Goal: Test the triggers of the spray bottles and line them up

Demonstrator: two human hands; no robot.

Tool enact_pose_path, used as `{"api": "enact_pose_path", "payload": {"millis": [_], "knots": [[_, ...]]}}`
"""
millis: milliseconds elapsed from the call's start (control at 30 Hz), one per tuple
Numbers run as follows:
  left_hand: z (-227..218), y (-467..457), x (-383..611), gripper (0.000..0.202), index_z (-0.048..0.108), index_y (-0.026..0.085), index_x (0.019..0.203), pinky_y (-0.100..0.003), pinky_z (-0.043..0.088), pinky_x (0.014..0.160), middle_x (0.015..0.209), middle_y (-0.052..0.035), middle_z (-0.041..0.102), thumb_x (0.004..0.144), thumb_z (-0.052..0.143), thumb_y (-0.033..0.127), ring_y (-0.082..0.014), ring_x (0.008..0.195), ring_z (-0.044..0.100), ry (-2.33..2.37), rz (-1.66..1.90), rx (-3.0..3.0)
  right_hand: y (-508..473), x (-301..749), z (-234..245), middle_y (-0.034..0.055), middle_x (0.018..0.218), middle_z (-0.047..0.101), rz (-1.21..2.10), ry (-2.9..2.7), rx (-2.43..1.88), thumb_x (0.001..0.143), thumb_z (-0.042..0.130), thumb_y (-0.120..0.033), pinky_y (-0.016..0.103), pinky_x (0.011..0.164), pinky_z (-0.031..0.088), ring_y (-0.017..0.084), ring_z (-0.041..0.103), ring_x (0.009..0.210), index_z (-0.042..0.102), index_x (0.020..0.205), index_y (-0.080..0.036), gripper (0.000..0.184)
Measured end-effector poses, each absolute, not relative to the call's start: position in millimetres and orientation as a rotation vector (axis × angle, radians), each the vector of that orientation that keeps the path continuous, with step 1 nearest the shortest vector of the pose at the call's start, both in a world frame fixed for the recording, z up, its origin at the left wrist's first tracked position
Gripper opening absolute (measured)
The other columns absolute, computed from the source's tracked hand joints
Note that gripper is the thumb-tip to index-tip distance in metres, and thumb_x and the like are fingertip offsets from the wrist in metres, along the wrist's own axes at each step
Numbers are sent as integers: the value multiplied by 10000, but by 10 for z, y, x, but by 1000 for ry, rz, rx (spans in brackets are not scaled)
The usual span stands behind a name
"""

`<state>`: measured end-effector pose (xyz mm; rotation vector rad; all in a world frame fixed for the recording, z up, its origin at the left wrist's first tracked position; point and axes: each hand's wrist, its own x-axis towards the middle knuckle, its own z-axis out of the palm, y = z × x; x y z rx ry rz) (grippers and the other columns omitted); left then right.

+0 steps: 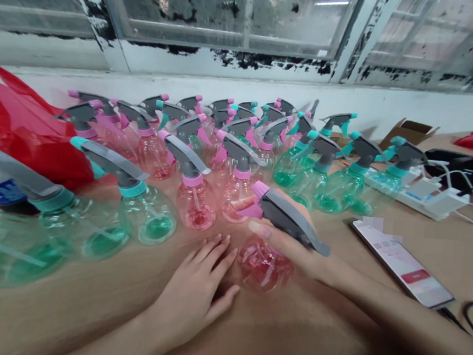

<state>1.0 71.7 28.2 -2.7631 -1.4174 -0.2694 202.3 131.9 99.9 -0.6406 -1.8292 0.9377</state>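
Observation:
My right hand (286, 242) is wrapped round the neck of a pink spray bottle (262, 265) with a grey and pink trigger head. The nozzle points to the upper left. Beside it, my left hand (198, 284) lies on the brown table (126, 306) with fingers stretched out, holding nothing. Just beyond my hands stand another pink spray bottle (196, 204) and, to its left, a green spray bottle (150, 219). Part of the held bottle's neck is hidden by my right hand.
Several more pink and green spray bottles fill the back of the table. A red plastic bag (29, 132) lies at the left. To the right are a phone (403, 264), a white power strip (425, 197) with cables and a cardboard box (408, 134). Windows (234, 17) rise behind.

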Motion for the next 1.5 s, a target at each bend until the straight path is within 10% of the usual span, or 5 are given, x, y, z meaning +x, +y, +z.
{"api": "enact_pose_path", "payload": {"millis": [767, 1500], "knots": [[258, 708, -13, 459, 552, 131, 1316, -517, 423, 1024, 1417, -162, 513, 927, 536, 374, -341, 1300, 467, -1415, -327, -2775, 1323, 2051, 1061, -61, 644, 356, 845, -1906, -597, 891, 598, -299, 253, 509, 313, 97, 328, 549, 397, 705, -227, 283], [257, 720, -5, 462, 554, 118, 1310, -515, 425, 1025, 1419, -179, 507, 922, 547, 368, -344, 1294, 477, -1395, -296, -2745, 1337, 2042, 953, -31, 734, 508, 917, -1839, -675, 831, 665, -364, 274, 557, 428, 121, 473, 598, 551, 869, -240, 172]]}}
